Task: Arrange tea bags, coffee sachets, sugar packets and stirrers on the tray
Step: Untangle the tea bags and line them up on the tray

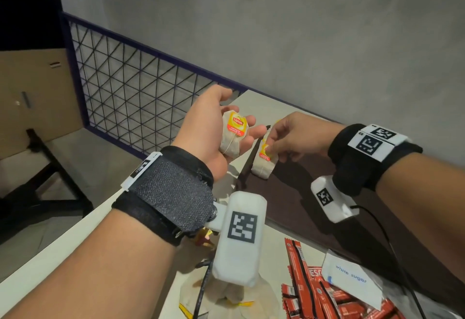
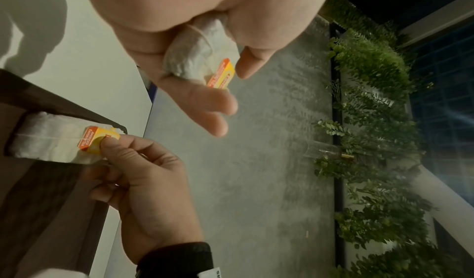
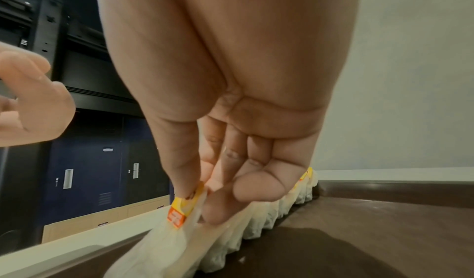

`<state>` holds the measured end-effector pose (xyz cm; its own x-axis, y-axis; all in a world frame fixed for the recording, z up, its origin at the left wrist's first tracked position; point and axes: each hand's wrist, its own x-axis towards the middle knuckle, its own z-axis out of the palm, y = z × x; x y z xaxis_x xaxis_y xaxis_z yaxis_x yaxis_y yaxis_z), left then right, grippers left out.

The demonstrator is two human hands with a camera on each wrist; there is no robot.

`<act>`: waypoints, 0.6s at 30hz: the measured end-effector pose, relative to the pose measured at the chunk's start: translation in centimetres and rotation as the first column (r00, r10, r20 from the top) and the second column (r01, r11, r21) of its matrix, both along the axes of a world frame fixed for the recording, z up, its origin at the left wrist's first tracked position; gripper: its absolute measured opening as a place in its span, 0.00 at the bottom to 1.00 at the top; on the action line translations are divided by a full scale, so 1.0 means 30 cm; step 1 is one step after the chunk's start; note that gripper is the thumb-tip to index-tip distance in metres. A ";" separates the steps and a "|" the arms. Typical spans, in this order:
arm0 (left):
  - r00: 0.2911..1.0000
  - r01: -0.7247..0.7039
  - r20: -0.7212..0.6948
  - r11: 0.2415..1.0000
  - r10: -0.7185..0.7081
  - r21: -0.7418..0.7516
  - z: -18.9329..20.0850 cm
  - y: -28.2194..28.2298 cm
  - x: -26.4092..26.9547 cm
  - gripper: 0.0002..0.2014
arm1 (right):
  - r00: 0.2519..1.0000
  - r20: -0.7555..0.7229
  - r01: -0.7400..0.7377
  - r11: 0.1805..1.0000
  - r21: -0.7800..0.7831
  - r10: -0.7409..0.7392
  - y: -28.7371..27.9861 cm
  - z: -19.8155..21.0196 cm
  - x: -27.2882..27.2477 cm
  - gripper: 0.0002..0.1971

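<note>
My left hand [image 1: 245, 120] is raised palm-up, its fingers curled round a Lipton tea bag [image 1: 233, 140] with a yellow-orange tag; the left wrist view shows that tea bag [image 2: 195, 57] in the palm. My right hand [image 1: 270, 146] pinches the tag of a second tea bag [image 1: 264, 162] at the left edge of the dark brown tray [image 1: 302, 193]. In the right wrist view this pinched tea bag [image 3: 177, 227] stands at the near end of a row of tea bags [image 3: 259, 219] along the tray's rim [image 3: 384, 189].
Red coffee sachets [image 1: 317, 293] and a white sugar packet [image 1: 352, 278] lie on the white table [image 1: 279, 235] near me. More tea bags [image 1: 226, 301] lie under my left wrist. A wire-mesh railing [image 1: 130, 87] runs behind the table, by a grey wall.
</note>
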<state>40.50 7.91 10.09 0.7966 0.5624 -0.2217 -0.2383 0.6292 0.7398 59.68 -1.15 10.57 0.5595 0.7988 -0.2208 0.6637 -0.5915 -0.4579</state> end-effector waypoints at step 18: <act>0.994 0.099 0.030 0.986 -0.104 0.131 -0.001 -0.046 0.009 0.23 | 0.920 -0.325 -0.103 0.934 0.341 0.220 -0.034 0.183 -0.222 0.25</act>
<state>40.76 6.54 10.08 0.8572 0.5005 -0.1216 -0.2070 0.5511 0.8084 53.01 -2.17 16.06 0.3485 0.9314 -0.1045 0.4977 -0.2784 -0.8214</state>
